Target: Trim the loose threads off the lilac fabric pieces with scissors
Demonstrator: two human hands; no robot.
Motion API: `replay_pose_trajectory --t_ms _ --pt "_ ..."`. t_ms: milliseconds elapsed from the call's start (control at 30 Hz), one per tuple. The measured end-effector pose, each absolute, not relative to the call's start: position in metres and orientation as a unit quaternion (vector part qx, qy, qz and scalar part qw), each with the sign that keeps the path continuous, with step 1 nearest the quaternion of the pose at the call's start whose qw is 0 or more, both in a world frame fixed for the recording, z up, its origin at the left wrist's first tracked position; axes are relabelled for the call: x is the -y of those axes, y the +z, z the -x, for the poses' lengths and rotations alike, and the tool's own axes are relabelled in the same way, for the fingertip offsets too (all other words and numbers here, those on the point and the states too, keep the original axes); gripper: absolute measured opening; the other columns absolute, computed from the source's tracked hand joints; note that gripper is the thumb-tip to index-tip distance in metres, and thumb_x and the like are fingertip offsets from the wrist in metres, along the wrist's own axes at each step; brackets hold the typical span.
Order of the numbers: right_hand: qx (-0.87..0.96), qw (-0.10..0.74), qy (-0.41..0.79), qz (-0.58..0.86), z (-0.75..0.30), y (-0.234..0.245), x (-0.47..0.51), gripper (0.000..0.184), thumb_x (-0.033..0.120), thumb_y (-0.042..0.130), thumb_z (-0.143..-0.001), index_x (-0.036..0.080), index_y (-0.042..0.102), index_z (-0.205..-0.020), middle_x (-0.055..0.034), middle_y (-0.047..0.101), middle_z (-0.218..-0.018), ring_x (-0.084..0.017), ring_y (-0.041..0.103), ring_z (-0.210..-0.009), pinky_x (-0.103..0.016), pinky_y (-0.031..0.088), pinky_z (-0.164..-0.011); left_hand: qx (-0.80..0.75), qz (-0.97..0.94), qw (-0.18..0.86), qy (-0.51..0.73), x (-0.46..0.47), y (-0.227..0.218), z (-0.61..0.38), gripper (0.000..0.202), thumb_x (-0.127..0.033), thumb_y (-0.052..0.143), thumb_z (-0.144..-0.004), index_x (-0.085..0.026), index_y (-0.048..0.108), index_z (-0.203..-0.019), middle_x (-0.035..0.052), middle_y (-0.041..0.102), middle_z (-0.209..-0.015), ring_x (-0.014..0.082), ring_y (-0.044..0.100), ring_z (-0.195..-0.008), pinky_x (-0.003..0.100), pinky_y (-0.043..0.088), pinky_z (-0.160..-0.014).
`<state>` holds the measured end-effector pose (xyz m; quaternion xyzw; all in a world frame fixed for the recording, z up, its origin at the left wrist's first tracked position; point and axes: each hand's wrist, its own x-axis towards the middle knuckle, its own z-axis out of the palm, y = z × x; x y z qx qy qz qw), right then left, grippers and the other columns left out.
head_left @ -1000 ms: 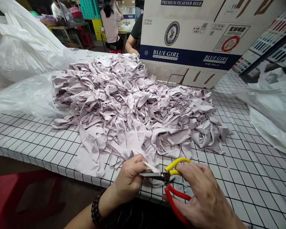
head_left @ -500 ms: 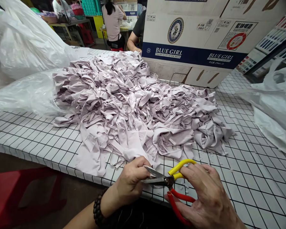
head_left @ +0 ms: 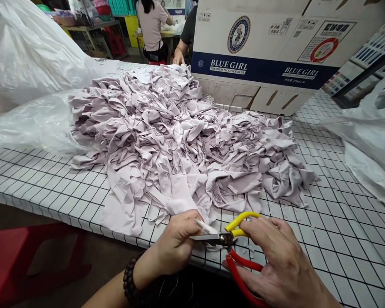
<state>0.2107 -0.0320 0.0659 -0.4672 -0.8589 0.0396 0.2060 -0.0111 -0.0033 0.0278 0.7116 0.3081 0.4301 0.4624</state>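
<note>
My right hand (head_left: 277, 261) holds a pair of scissors (head_left: 224, 238) with one yellow and one red handle, fingers through the loops. The blades point left and lie right beside the fingers of my left hand (head_left: 176, 239). That hand, with a dark bead bracelet on its wrist, is closed in a pinch on a pale lilac fabric piece (head_left: 181, 192). The piece runs up to a large heap of crumpled lilac fabric pieces (head_left: 167, 128) on the table. Whether the blades touch the cloth is hard to make out.
A big cardboard box (head_left: 259, 38) stands behind the heap. Clear plastic bags (head_left: 38, 55) lie at left, a white bag (head_left: 372, 141) at right. The grid-patterned tablecloth (head_left: 45, 179) carries small scraps. A red stool (head_left: 28, 261) is lower left. Other people sit beyond.
The scissor blades have shifted slightly against my left fingers, their gap looking different. The view has tilted a little. A person's hand behind the heap shows more clearly now.
</note>
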Motion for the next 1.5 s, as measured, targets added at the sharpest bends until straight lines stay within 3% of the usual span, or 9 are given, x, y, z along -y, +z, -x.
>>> replay_pose_trajectory --t_ms 200,367,533,867,1000,1100,1233,1333,1500 --pt "0.854 0.188 0.097 0.476 -0.211 0.069 0.03 0.032 0.04 0.074 -0.074 0.021 0.052 -0.088 0.0014 0.064 -0.076 -0.016 0.058 -0.065 -0.034 0.037 -0.068 -0.316 -0.687 0.511 0.41 0.004 0.029 0.011 0.031 -0.003 0.046 -0.082 -0.015 0.071 -0.069 0.0048 0.06 -0.071 0.0141 0.057 -0.068 0.022 0.044 -0.062" --pt "0.855 0.185 0.111 0.472 -0.211 0.069 0.03 0.028 0.041 0.07 -0.078 0.023 0.049 -0.073 0.0051 0.057 -0.061 -0.012 0.047 -0.052 -0.03 0.034 -0.057 -0.316 -0.66 0.548 0.406 0.005 0.03 0.01 0.036 -0.026 0.049 -0.096 -0.014 0.073 -0.072 0.007 0.063 -0.072 0.0155 0.06 -0.069 0.024 0.048 -0.064" --pt "0.857 0.196 0.106 0.465 -0.209 0.068 0.028 0.028 0.04 0.066 -0.081 0.022 0.047 -0.069 0.0073 0.05 -0.054 -0.01 0.04 -0.049 -0.028 0.03 -0.057 -0.319 -0.644 0.571 0.397 0.005 0.031 0.01 0.045 -0.043 0.049 -0.096 -0.014 0.074 -0.073 0.0069 0.063 -0.072 0.0158 0.061 -0.069 0.025 0.049 -0.064" --pt "0.866 0.173 0.086 0.462 -0.215 0.061 0.028 0.034 0.042 0.065 -0.082 0.021 0.045 -0.063 0.0089 0.043 -0.05 -0.009 0.032 -0.045 -0.028 0.029 -0.056 -0.314 -0.608 0.624 0.378 0.007 0.031 0.01 0.046 -0.045 0.05 -0.095 -0.013 0.074 -0.072 0.0047 0.057 -0.071 0.0141 0.058 -0.064 0.025 0.05 -0.061" --pt "0.867 0.175 0.08 0.46 -0.211 0.06 0.026 0.032 0.04 0.062 -0.083 0.023 0.047 -0.06 0.0072 0.039 -0.044 -0.012 0.035 -0.045 -0.027 0.031 -0.05 -0.313 -0.59 0.644 0.374 0.008 0.032 0.01 0.047 -0.048 0.05 -0.094 -0.014 0.073 -0.07 0.0047 0.057 -0.071 0.0149 0.059 -0.065 0.026 0.049 -0.063" --pt "0.849 0.179 0.12 0.483 -0.218 0.054 0.027 0.036 0.045 0.06 -0.085 0.024 0.049 -0.059 0.0048 0.045 -0.045 -0.014 0.043 -0.048 -0.026 0.036 -0.047 -0.32 -0.604 0.629 0.37 0.006 0.033 0.011 0.048 -0.047 0.049 -0.095 -0.014 0.073 -0.069 0.0056 0.06 -0.069 0.0162 0.059 -0.068 0.027 0.048 -0.067" --pt "0.705 0.179 0.195 0.658 -0.264 0.032 0.033 0.035 0.053 0.057 -0.087 0.025 0.054 -0.066 0.0035 0.055 -0.051 -0.014 0.051 -0.043 -0.024 0.039 -0.04 -0.329 -0.618 0.602 0.385 0.003 0.033 0.014 0.048 -0.044 0.048 -0.096 -0.014 0.073 -0.068 0.0049 0.059 -0.062 0.0164 0.056 -0.068 0.026 0.045 -0.067" --pt "0.61 0.141 0.123 0.77 -0.321 0.007 0.042 0.032 0.055 0.059 -0.084 0.027 0.058 -0.069 0.002 0.058 -0.047 -0.016 0.052 -0.035 -0.027 0.039 -0.036 -0.331 -0.59 0.623 0.392 0.001 0.029 0.015 0.042 -0.043 0.051 -0.095 -0.014 0.074 -0.074 0.0047 0.061 -0.065 0.0152 0.056 -0.064 0.025 0.043 -0.061" --pt "0.649 0.135 0.018 0.749 -0.393 -0.025 0.06 0.026 0.048 0.067 -0.079 0.026 0.064 -0.066 -0.0048 0.068 -0.059 -0.02 0.062 -0.041 -0.027 0.038 -0.035 -0.36 -0.542 0.615 0.444 0.001 0.023 0.02 0.033 -0.039 0.054 -0.095 -0.016 0.074 -0.086 0.0012 0.058 -0.061 0.0143 0.056 -0.061 0.027 0.044 -0.067"
